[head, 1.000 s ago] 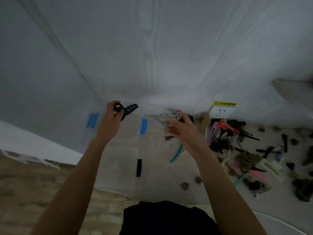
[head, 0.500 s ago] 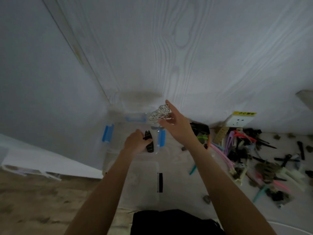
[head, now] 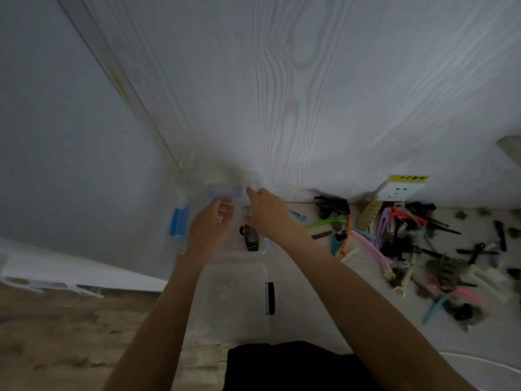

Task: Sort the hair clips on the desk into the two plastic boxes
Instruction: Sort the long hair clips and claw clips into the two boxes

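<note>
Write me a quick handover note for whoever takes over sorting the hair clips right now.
Left hand: over the far clear plastic box with blue latches, seems empty.
Right hand: over the same box, by a pale clip; grip unclear.
Done: black claw clip lies in that box.
Near clear plastic box with black latch: contents unclear.
Left: big pile of coloured and dark hair clips on the white desk, right side.

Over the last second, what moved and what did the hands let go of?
Both hands came down over the far clear box with blue latches. The left hand released its black claw clip, which now lies inside; its fingers are loosely curled and empty. The right hand lowered its pale openwork clip into the box; whether it has let go is unclear. The clip pile looks undisturbed.
</note>
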{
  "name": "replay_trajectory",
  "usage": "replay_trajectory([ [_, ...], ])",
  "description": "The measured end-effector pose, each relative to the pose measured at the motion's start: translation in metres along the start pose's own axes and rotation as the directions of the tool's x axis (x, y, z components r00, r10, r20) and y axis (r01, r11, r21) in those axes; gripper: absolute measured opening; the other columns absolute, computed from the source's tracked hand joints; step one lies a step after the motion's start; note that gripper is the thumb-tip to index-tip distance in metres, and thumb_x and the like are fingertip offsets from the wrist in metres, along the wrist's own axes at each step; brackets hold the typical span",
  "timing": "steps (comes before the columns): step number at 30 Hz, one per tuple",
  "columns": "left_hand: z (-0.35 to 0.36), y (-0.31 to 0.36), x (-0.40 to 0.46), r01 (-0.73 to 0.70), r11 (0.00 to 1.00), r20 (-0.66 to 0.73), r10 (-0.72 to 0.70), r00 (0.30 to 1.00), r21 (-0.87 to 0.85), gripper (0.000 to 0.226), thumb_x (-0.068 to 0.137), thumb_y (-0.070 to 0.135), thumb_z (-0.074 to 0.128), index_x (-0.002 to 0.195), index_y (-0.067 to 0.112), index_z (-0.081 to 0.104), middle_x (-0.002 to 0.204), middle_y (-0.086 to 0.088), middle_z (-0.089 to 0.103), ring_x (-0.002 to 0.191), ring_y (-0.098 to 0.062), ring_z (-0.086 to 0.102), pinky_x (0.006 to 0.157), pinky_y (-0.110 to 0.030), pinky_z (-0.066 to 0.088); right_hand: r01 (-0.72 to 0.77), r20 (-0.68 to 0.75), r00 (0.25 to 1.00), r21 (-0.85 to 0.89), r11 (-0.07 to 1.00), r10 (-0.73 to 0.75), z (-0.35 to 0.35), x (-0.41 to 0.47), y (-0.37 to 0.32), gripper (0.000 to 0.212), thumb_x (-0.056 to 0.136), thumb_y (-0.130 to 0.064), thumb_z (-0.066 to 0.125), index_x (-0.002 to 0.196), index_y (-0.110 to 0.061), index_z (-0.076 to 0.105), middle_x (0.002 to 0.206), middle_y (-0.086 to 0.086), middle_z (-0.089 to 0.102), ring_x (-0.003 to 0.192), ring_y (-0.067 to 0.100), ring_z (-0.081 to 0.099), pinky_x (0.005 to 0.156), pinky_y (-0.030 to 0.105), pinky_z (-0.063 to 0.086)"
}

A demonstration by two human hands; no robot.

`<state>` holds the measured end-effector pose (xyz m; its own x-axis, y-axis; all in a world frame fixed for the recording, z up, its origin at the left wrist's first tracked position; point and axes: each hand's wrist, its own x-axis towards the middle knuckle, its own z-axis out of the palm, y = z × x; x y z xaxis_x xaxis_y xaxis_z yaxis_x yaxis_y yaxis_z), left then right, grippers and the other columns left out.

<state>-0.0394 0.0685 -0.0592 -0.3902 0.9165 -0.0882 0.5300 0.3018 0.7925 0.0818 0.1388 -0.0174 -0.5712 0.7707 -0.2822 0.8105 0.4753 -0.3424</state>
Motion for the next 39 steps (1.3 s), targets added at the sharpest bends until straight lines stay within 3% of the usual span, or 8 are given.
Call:
replay_trajectory([
  [6,0.018,0.038,-0.018,-0.3,0.953,-0.14,0.302,0.943,0.037,0.022,0.091,0.022,0.053,0.11,0.014,0.061,0.098,0.011,0.061,0.083,0.003,0.052,0.076,-0.004,0.04,-0.019,-0.549,0.819,0.264,0.964,0.167,-0.007,-0.061,0.067,0.024,0.088,-0.017,0.055,0.111,-0.015,0.063,0.106,0.005,0.066,0.094,0.021,0.06,0.078,0.033,0.05],
  [11,0.084,0.08,-0.008,-0.606,0.784,0.071,0.602,0.795,0.132,0.029,0.085,0.016,0.055,0.113,0.01,0.059,0.111,-0.005,0.061,0.105,-0.014,0.051,0.087,-0.02,0.041,-0.236,-0.46,0.829,0.229,0.945,0.318,0.008,-0.095,0.178,0.024,0.087,-0.016,0.05,0.107,-0.008,0.062,0.103,0.016,0.063,0.099,0.037,0.057,0.088,0.042,0.044],
  [18,0.173,0.107,0.034,-0.632,0.62,0.497,0.408,0.766,0.465,0.058,0.083,0.021,0.059,0.137,0.01,0.037,0.144,-0.012,0.037,0.134,-0.03,0.031,0.106,-0.04,0.03,-0.356,-0.318,0.855,0.216,0.909,0.41,0.014,-0.08,0.25,0.06,0.084,-0.017,0.06,0.138,-0.016,0.034,0.131,0.021,0.043,0.117,0.04,0.042,0.092,0.046,0.042],
  [23,0.199,0.114,0.038,-0.551,0.508,0.475,0.284,0.833,0.662,0.057,0.088,0.03,0.054,0.138,0.014,0.033,0.138,-0.011,0.042,0.125,-0.032,0.036,0.098,-0.039,0.031,-0.299,-0.288,0.878,0.297,0.907,0.383,0.015,-0.066,0.257,0.061,0.079,-0.01,0.067,0.132,-0.011,0.037,0.13,0.015,0.045,0.119,0.034,0.045,0.092,0.043,0.045],
  [28,0.201,0.109,0.04,-0.492,0.601,0.42,0.27,0.867,0.63,0.047,0.091,0.03,0.052,0.135,0.019,0.04,0.133,-0.009,0.048,0.122,-0.029,0.042,0.095,-0.039,0.038,-0.19,-0.391,0.874,0.27,0.944,0.288,0.019,-0.068,0.26,0.027,0.081,-0.016,0.064,0.101,-0.005,0.05,0.103,0.015,0.054,0.093,0.031,0.052,0.073,0.04,0.045],
  [32,0.183,0.099,0.027,-0.293,0.868,0.169,0.245,0.955,0.401,0.04,0.09,0.029,0.055,0.128,0.017,0.05,0.123,-0.009,0.056,0.113,-0.026,0.049,0.089,-0.038,0.043,-0.131,-0.398,0.861,0.426,0.895,0.316,0.025,-0.084,0.262,0.015,0.083,-0.012,0.059,0.093,-0.008,0.049,0.094,0.012,0.053,0.084,0.03,0.052,0.065,0.031,0.036],
  [36,0.159,0.1,0.006,-0.166,0.983,0.017,0.165,0.986,0.08,0.039,0.089,0.022,0.059,0.126,0.014,0.051,0.116,-0.008,0.057,0.101,-0.016,0.054,0.084,-0.024,0.042,-0.074,-0.504,0.821,0.373,0.925,0.269,0.039,-0.105,0.26,0.052,0.077,-0.001,0.065,0.121,-0.009,0.04,0.114,0.023,0.049,0.096,0.039,0.053,0.07,0.036,0.046],
  [39,0.135,0.101,-0.011,-0.114,0.989,0.005,0.115,0.993,-0.094,0.039,0.092,0.019,0.055,0.13,0.017,0.046,0.114,-0.004,0.059,0.1,-0.012,0.057,0.081,-0.015,0.044,-0.264,-0.319,0.889,0.227,0.937,0.328,0.047,-0.111,0.261,0.078,0.074,-0.003,0.068,0.139,-0.019,0.028,0.139,0.026,0.032,0.113,0.042,0.047,0.078,0.043,0.051],
])
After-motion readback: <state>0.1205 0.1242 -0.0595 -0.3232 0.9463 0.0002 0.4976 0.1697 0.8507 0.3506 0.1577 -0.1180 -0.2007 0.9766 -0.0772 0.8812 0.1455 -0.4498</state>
